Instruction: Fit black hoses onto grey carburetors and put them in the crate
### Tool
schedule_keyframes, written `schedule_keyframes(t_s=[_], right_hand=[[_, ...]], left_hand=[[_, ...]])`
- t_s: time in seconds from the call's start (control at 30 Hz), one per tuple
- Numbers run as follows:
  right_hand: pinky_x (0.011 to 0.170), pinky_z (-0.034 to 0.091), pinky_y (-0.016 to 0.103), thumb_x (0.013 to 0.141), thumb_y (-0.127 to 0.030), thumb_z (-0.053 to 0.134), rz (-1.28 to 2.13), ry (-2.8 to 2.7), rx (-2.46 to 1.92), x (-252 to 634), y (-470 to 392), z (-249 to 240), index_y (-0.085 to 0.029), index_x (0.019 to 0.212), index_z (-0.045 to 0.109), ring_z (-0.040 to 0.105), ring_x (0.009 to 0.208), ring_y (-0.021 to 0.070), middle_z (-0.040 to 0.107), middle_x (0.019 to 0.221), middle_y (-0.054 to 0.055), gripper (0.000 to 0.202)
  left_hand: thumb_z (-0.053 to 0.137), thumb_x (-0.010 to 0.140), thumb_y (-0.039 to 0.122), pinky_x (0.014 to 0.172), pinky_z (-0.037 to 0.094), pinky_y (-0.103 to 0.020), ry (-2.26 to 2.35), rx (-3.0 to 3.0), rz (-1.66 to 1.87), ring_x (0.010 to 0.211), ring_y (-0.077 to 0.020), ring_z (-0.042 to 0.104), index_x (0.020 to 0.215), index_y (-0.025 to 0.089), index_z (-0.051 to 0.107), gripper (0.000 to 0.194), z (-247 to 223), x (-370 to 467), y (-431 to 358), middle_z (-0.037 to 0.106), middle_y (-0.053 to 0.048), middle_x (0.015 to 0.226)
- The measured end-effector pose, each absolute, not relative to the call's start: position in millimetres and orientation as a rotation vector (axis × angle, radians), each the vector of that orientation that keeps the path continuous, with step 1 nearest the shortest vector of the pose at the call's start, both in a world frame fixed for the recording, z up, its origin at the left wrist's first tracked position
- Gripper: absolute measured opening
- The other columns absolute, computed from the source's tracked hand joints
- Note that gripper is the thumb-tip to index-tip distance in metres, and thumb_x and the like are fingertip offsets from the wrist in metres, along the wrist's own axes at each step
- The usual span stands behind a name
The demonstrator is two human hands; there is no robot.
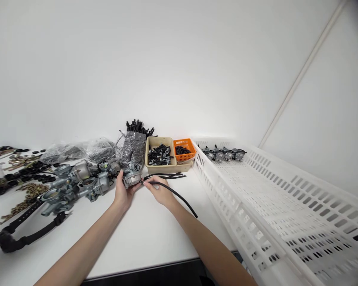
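A silver metal carburetor [132, 178] is gripped in my left hand [123, 194], tilted above the white table. My right hand [160, 191] pinches the end of a long black hose [179, 196] against the carburetor's right side. The hose's free end curves down to the right over my right forearm. Whether its tip is on the fitting is too small to tell. Behind my right hand, more black hoses [176, 175] lie on the table, close to a beige bin [160, 167] of small black and metal parts.
Several carburetors [89, 184] stand at left, beside brass pieces [30, 194], black rings and a black strap [26, 238]. Bubble wrap [131, 145] holds black tubes at the back. An orange basket [184, 143] adjoins a large white crate [244, 206] with several carburetors [223, 154] at its far end.
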State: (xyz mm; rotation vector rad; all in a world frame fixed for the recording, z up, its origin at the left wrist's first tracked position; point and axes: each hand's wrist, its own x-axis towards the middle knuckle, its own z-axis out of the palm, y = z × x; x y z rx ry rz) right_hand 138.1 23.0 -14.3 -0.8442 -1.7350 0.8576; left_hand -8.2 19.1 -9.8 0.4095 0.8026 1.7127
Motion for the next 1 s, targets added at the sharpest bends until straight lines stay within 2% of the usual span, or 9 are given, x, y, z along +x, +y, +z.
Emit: schedule_keyframes(t_s=[0.2,0.3,0.5,0.77,0.9,1.0], right_hand=[[0.068,0.047,0.027,0.079,-0.043,0.061,0.992,-1.599,-0.833,137,34,-22,-0.02,0.074,0.06,0.061,0.072,0.016,0.065,0.072,0.0,0.023],[0.068,0.048,0.029,0.074,-0.049,0.065,1.118,-1.504,-0.81,136,39,-25,-0.021,0.071,0.056,0.062,0.07,0.0167,0.064,0.068,-0.001,0.03],[0.07,0.049,0.03,0.069,-0.048,0.07,1.191,-1.491,-0.778,136,36,-24,-0.02,0.072,0.06,0.062,0.07,0.0166,0.065,0.071,0.0,0.03],[0.063,0.042,0.026,0.078,-0.04,0.06,1.012,-1.673,-0.942,138,29,-15,-0.02,0.068,0.061,0.056,0.065,0.014,0.061,0.067,-0.002,0.022],[0.07,0.04,0.027,0.089,-0.038,0.045,0.945,-1.842,-0.902,137,32,-19,-0.021,0.055,0.054,0.055,0.071,0.015,0.058,0.066,0.0,0.039],[0.072,0.039,0.028,0.091,-0.041,0.04,0.899,-1.862,-0.85,136,34,-25,-0.021,0.052,0.045,0.052,0.072,0.0148,0.05,0.067,0.0,0.044]], left_hand=[[0.048,0.09,0.038,0.059,0.059,-0.03,0.86,0.463,1.69,0.068,-0.0168,0.068,0.095,0.014,0.062,0.028,-8,-4,18,0.071,-0.006,0.085],[0.049,0.089,0.039,0.058,0.059,-0.03,0.896,0.489,1.671,0.067,-0.0175,0.068,0.094,0.014,0.062,0.029,-8,-3,18,0.071,-0.007,0.083],[0.047,0.09,0.042,0.054,0.058,-0.029,0.913,0.468,1.694,0.064,-0.0172,0.068,0.094,0.014,0.061,0.031,-8,-4,18,0.07,-0.007,0.08],[0.045,0.091,0.04,0.055,0.058,-0.029,0.915,0.508,1.709,0.065,-0.0169,0.068,0.093,0.014,0.061,0.03,-9,-3,18,0.07,-0.006,0.08],[0.047,0.09,0.04,0.053,0.058,-0.028,0.927,0.551,1.683,0.063,-0.0164,0.067,0.089,0.016,0.06,0.028,-10,-1,17,0.069,-0.005,0.078],[0.047,0.09,0.04,0.054,0.057,-0.027,0.919,0.582,1.67,0.064,-0.0155,0.067,0.088,0.016,0.06,0.028,-13,-2,18,0.069,-0.005,0.079]])
